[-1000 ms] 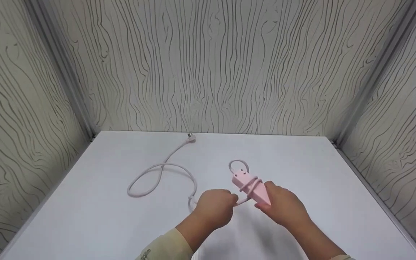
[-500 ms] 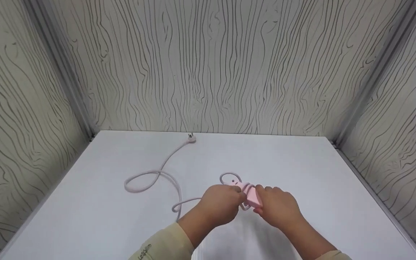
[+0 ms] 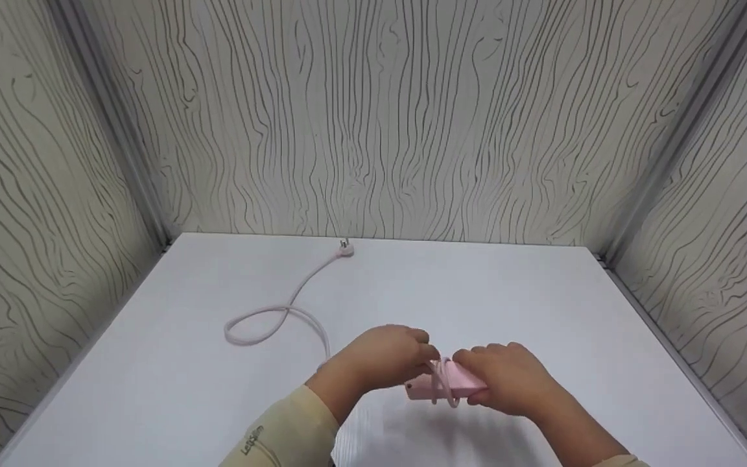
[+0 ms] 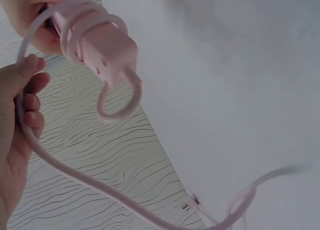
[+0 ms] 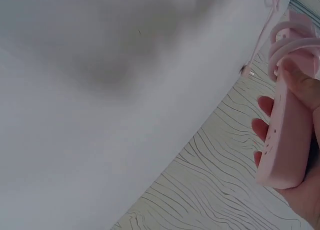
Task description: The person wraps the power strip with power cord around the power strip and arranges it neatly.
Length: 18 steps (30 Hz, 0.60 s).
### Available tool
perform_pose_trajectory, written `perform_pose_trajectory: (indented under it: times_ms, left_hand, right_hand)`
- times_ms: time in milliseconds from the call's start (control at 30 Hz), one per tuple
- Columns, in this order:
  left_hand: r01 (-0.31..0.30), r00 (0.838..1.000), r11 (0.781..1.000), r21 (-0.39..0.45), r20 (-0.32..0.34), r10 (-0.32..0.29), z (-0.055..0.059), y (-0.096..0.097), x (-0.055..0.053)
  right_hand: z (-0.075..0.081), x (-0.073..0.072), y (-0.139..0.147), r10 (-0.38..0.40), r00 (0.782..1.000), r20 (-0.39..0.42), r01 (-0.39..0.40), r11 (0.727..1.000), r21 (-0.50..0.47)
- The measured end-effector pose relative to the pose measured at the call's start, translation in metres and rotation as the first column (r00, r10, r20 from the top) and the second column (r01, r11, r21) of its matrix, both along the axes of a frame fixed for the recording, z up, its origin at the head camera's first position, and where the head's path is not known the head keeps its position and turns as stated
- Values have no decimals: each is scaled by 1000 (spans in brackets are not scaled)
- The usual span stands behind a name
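Observation:
A pink power strip [image 3: 466, 381] is held above the white table by my right hand [image 3: 509, 379], whose fingers wrap its right end. In the right wrist view the thumb [image 5: 299, 82] lies along the strip near the cord turns. Several turns of the pink cord [image 4: 80, 27] circle the strip's middle, and a short loop leaves its socket end. My left hand [image 3: 383, 357] pinches the cord close beside the strip; in the left wrist view the cord runs between its thumb and curled fingers. From there the cord trails to a loose loop [image 3: 244, 340] on the table.
The cord's plug [image 3: 346, 248] lies at the table's back edge, its metal pins toward the wall. Wood-grain panels [image 3: 373, 117] enclose the white table [image 3: 529, 292] at the back and both sides, with grey metal posts at the corners.
The strip has been turned from slanting to nearly level and lowered slightly. My left hand has carried the cord up over it, and the slack left of that hand has been drawn in.

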<state>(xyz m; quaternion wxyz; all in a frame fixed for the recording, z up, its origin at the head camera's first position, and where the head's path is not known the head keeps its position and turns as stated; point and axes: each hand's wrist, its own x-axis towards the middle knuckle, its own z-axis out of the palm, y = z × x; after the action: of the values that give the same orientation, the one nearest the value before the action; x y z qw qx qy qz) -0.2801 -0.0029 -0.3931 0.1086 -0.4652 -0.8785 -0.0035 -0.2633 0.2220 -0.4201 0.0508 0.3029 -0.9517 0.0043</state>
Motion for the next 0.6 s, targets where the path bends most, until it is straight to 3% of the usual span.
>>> perform_pose_trajectory:
  times_ms: [67, 100, 133, 167, 200, 267, 333, 400, 433, 500, 533, 600]
  left_hand:
    - [-91, 988, 987, 135, 133, 73, -4, -3, -4]
    - [-150, 966, 965, 213, 240, 97, -6, -5, -6]
    - [-207, 932, 938, 278, 347, 103, -8, -6, -8]
    - [-257, 887, 907, 333, 453, 86, -10, -8, -10]
    - [-300, 832, 873, 384, 553, 43, -11, -11, -12]
    - [-348, 717, 804, 482, 690, -103, -13, -16, -16]
    - [-332, 628, 757, 562, 731, -267, -15, -22, -19]
    - [-291, 561, 714, 637, 718, -412, -17, -26, -22]
    - [-269, 537, 691, 671, 700, -471, -18, -28, -23]
    - [-240, 506, 643, 727, 659, -556, -21, -29, -25]
    - [-239, 496, 618, 749, 642, -585, -23, -28, -26]
    - [-267, 497, 558, 786, 608, -619, -27, -27, -26]
  right_hand:
    - [2, -1, 5, 26, 999, 34, -25, 999, -42]
    - [3, -2, 7, 34, 998, 54, -30, 998, -63]
    - [4, -3, 10, 39, 996, 76, -33, 996, -85]
    - [5, -3, 11, 40, 994, 103, -29, 994, -107]
    - [6, -4, 13, 39, 991, 131, -22, 992, -124]
    - [7, -5, 15, 31, 980, 194, -1, 989, -151]
    - [7, -6, 17, 25, 964, 264, 22, 984, -176]
    - [8, -5, 17, 35, 946, 322, 35, 977, -208]
    - [8, -5, 16, 47, 936, 348, 36, 973, -229]
    - [10, -4, 15, 84, 918, 388, 27, 962, -271]
    - [11, -4, 13, 108, 909, 402, 16, 956, -294]
    - [15, -3, 10, 154, 895, 418, -7, 943, -333]
